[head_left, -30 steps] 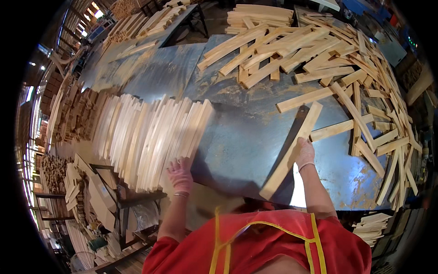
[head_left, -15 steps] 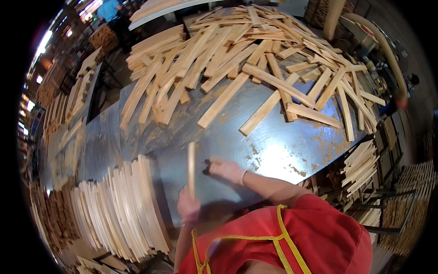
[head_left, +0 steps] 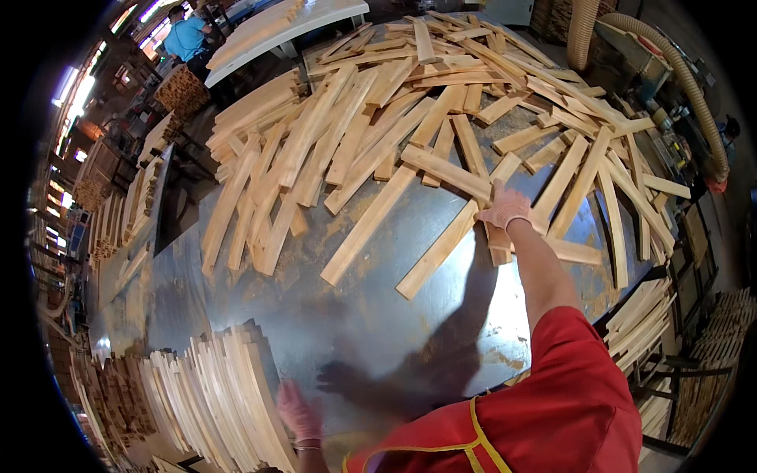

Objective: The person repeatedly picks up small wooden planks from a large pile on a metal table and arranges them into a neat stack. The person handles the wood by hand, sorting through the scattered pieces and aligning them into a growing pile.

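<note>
My right hand [head_left: 505,208], in a pale pink glove, is closed on the near right end of a wooden slat [head_left: 446,171] lying across other slats on the metal-topped table [head_left: 371,315]. Low on the left, my gloved left hand [head_left: 299,411] is slightly blurred. Its fingers look stretched out, and no slat shows in it. Beside it, a row of slats [head_left: 229,394] stands on edge, packed closely together. Another slat [head_left: 441,248] slants below my right hand, its near end on bare metal.
A large loose heap of slats [head_left: 347,142] covers the table's far side. Stacked slats [head_left: 643,323] stand beyond the right edge. A ribbed hose [head_left: 582,35] hangs at the back right. Someone in a blue shirt [head_left: 185,38] stands far left, near a white table [head_left: 315,20].
My right hand has reached forward and right to the heap, onto a slat. My left hand has lowered beside the row, and the slat it held upright is no longer in it.
</note>
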A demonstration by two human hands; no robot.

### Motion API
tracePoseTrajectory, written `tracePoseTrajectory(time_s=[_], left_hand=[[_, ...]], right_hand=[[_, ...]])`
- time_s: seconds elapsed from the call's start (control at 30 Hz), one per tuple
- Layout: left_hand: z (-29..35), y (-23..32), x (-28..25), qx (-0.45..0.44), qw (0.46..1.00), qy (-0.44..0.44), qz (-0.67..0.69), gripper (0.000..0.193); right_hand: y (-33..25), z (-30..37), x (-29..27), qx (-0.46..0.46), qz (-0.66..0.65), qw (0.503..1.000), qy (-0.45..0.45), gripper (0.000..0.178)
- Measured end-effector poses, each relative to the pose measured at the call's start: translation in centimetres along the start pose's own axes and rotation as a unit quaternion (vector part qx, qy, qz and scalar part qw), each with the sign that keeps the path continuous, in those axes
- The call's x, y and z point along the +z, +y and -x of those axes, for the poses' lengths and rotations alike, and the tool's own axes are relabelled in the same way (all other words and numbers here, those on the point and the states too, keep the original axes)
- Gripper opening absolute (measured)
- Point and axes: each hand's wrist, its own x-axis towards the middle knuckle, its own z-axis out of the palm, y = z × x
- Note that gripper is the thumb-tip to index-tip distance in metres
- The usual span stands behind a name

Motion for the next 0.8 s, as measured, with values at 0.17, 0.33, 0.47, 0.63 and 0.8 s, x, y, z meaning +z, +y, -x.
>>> tracePoseTrajectory(time_s=[0.17,0.33,0.47,0.63,0.8], left_hand=[[-3.1,17.3,-4.9,0.069,0.968,-0.148,0.190,0.088],[-4.6,21.2,-4.3,0.013,0.803,-0.228,0.551,0.066],[-7.6,21.3,-8.7,-0.075,0.616,-0.289,0.729,0.059],[-4.6,12.9,-6.0,-0.173,0.636,-0.237,0.714,0.059],[2.1,2.4,-6.0,-0.203,0.761,-0.082,0.610,0.068]], right_hand=[[-4.3,5.0,3.0,-0.072,-0.142,0.984,-0.077,0.097],[-11.4,17.8,6.1,-0.110,-0.587,0.757,-0.265,0.100],[-16.3,24.8,10.2,-0.076,-0.732,0.549,-0.396,0.060],[-20.5,27.2,20.4,-0.007,-0.597,0.681,-0.424,0.033],[-25.7,36.2,21.4,-0.172,-0.384,0.820,-0.387,0.040]])
